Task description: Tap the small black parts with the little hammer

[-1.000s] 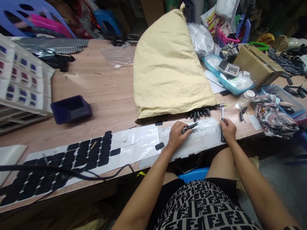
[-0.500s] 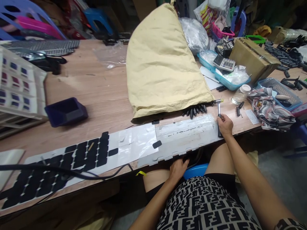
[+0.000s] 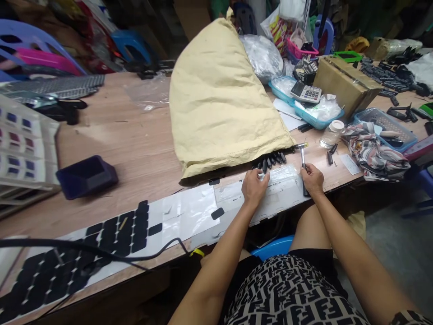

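My left hand [image 3: 254, 184] rests on the table with its fingers curled at the near end of a row of small black parts [image 3: 272, 160], and what they pinch is hidden. My right hand [image 3: 312, 179] is closed round the handle of a small metal hammer-like tool [image 3: 302, 153] that points away from me. Both hands lie on a long white backing sheet [image 3: 189, 212] along the table's front edge. Black foam pads [image 3: 115, 230] cover the sheet's left part, and a single pad [image 3: 217, 213] lies near its middle.
A big tan paper sack [image 3: 219, 99] lies behind the hands. A dark blue tray [image 3: 86, 176] sits at the left, a black cable [image 3: 101, 250] crosses the sheet. To the right are blue baskets [image 3: 384, 126], a calculator [image 3: 306, 92], a cardboard box [image 3: 345, 83], a jar [image 3: 331, 133] and a patterned cloth [image 3: 375, 149].
My left hand dropped from the sheet to my lap, then came back up to the row of black parts. The black part it held a second ago is gone from it. My right hand stayed on the tool.
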`<state>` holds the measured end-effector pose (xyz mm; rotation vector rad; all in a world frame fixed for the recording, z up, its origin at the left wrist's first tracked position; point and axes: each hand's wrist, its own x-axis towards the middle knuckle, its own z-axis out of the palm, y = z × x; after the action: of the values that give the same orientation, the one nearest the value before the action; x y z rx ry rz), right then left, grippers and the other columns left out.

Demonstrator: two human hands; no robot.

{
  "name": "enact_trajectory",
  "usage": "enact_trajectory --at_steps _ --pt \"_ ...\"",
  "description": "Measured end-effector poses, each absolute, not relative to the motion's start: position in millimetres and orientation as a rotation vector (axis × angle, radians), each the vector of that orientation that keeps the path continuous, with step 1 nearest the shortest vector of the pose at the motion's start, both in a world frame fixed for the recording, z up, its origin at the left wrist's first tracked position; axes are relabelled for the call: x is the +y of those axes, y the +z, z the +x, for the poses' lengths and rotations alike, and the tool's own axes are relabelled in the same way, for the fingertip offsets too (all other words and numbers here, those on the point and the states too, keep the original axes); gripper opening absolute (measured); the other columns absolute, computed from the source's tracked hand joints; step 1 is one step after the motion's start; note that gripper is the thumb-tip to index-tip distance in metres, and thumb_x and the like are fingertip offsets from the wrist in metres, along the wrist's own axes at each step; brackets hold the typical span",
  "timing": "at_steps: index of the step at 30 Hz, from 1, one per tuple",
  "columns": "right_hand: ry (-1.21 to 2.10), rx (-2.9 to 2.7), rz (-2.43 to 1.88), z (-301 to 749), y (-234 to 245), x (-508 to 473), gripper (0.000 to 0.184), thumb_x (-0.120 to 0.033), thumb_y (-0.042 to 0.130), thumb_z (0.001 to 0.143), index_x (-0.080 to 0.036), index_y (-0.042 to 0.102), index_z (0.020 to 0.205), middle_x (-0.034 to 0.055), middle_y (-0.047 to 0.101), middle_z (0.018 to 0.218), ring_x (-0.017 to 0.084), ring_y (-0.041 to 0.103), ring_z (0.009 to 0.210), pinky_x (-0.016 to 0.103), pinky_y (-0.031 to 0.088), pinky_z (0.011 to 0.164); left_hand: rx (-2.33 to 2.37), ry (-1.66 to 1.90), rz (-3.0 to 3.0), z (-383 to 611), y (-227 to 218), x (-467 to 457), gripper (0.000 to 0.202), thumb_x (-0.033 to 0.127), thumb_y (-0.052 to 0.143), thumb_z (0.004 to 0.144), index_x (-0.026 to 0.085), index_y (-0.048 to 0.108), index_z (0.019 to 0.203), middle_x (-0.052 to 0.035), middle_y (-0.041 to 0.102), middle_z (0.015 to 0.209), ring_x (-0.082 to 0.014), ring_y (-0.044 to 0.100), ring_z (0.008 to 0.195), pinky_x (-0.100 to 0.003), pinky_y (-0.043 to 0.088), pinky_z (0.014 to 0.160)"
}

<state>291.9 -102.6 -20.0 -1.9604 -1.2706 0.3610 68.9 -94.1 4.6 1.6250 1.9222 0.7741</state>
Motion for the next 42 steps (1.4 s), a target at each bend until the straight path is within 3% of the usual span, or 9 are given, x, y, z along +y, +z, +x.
enact_trajectory --at_steps 3,8,15,24,31,37,42 --pt "0.356 -1.267 -1.966 292 -22 -103 0.032 -0.04 0.057 0.083 -0.023 0.075 0.102 0.0021 0.071 0.078 0.02 0.062 0.074 0.03 0.048 0.072 2.047 0.673 1.601 80 -2 -67 0.026 0.047 0.067 0.084 0.023 0.069 0.093 -0.0053 0.065 0.1 -0.0243 0.062 0.092 -0.033 0.044 0.073" --pt "0.356 -1.267 -1.967 292 -23 -104 0.031 -0.04 0.057 0.083 -0.023 0.075 0.102 0.0024 0.072 0.08 0.021 0.062 0.075 0.03 0.048 0.072 1.948 0.692 1.661 64 -6 -77 0.016 0.037 0.069 0.083 0.024 0.07 0.092 -0.0027 0.064 0.099 -0.0219 0.062 0.092 -0.031 0.044 0.072" --pt "0.366 -1.256 -1.934 293 -23 -104 0.03 -0.04 0.059 0.082 -0.023 0.075 0.102 0.0023 0.072 0.08 0.02 0.063 0.075 0.03 0.05 0.073 1.766 0.672 1.932 21 -21 -96 0.015 0.032 0.077 0.076 0.024 0.073 0.089 -0.0032 0.067 0.096 -0.0266 0.056 0.102 -0.039 0.04 0.091" --pt "0.271 -1.26 -1.718 289 -11 -123 0.036 -0.041 0.061 0.083 -0.017 0.074 0.107 0.0058 0.07 0.086 0.019 0.06 0.072 0.034 0.054 0.073 1.691 0.712 1.902 21 -29 -91 0.016 0.036 0.076 0.081 0.027 0.074 0.093 -0.0032 0.066 0.097 -0.0263 0.054 0.104 -0.04 0.037 0.09" --pt "0.408 -1.763 -1.491 255 16 -178 0.029 -0.032 0.062 0.089 -0.021 0.072 0.114 0.0064 0.074 0.102 0.02 0.067 0.082 0.033 0.056 0.075 1.676 0.744 1.88 20 -35 -88 0.014 0.037 0.077 0.081 0.027 0.073 0.09 -0.0013 0.068 0.097 -0.025 0.054 0.106 -0.038 0.036 0.09" --pt "0.323 -1.964 -1.469 242 13 -188 0.029 -0.029 0.057 0.091 -0.023 0.071 0.116 0.0079 0.075 0.098 0.025 0.069 0.091 0.039 0.057 0.082 1.683 0.736 1.876 21 -32 -89 0.015 0.037 0.077 0.08 0.028 0.073 0.091 -0.0014 0.068 0.097 -0.0247 0.054 0.105 -0.038 0.036 0.091" --pt "0.311 -2.008 -1.512 239 6 -188 0.03 -0.028 0.057 0.09 -0.025 0.071 0.116 0.0072 0.074 0.091 0.026 0.068 0.084 0.04 0.057 0.077 1.688 0.711 1.864 21 -30 -89 0.014 0.037 0.077 0.081 0.027 0.073 0.09 -0.0021 0.067 0.097 -0.0248 0.054 0.103 -0.038 0.036 0.091"
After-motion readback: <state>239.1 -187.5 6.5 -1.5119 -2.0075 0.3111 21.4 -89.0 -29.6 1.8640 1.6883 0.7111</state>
